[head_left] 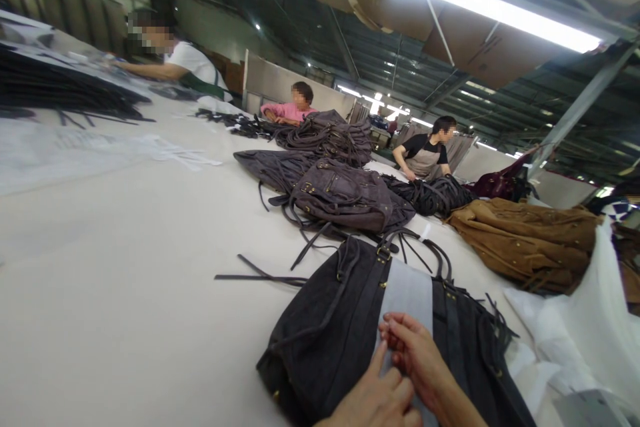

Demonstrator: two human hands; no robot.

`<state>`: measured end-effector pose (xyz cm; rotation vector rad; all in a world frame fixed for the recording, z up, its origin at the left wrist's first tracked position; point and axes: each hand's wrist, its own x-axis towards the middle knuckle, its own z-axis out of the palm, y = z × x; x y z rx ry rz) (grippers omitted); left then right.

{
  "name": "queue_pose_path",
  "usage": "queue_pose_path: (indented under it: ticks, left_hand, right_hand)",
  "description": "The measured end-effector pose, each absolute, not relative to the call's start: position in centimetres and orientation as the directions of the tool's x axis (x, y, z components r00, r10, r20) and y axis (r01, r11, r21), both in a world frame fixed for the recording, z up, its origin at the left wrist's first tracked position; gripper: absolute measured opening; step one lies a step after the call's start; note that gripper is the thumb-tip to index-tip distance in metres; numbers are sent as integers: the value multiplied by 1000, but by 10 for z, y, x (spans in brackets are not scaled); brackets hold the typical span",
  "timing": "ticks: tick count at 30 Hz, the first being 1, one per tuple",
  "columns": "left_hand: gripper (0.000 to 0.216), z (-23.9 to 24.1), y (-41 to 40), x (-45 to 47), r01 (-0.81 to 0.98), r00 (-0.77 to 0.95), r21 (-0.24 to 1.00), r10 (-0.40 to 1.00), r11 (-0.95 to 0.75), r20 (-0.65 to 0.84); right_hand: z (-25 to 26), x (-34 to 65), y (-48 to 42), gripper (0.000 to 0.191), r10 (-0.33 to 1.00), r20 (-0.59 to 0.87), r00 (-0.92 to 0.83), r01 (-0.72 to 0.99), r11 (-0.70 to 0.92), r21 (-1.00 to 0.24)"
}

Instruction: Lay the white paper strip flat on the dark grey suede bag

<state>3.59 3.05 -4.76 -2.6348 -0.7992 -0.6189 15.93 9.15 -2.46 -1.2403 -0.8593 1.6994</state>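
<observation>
Two hands at bench near edge: right hand [417, 353] fingers pinch grey strip [406, 293] on dark bag [340, 327]; left hand [375, 397] fingers flat, pressing strip, gripping nothing.

Both hands, left [373, 397] and right [417, 353], run off the frame at 6 o'clock. They hide part of the strip [407, 293]. Stacks [60, 87] at 10 o'clock are blurred.

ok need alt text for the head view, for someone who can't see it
Two bare hands, left hand and right hand, press a pale grey strip lying on a dark suede bag on a long white table. More dark bags, a tan bag and three seated workers lie beyond.
</observation>
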Motion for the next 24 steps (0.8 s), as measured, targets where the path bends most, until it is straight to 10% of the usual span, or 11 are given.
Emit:
queue_pose_path:
  ticks: [24]
  left_hand:
    - [27,-49,41,34,532,792,-44,479,-845,379]
  right_hand:
    - [-30,158,127,28,995,72,-75,508,101,-856]
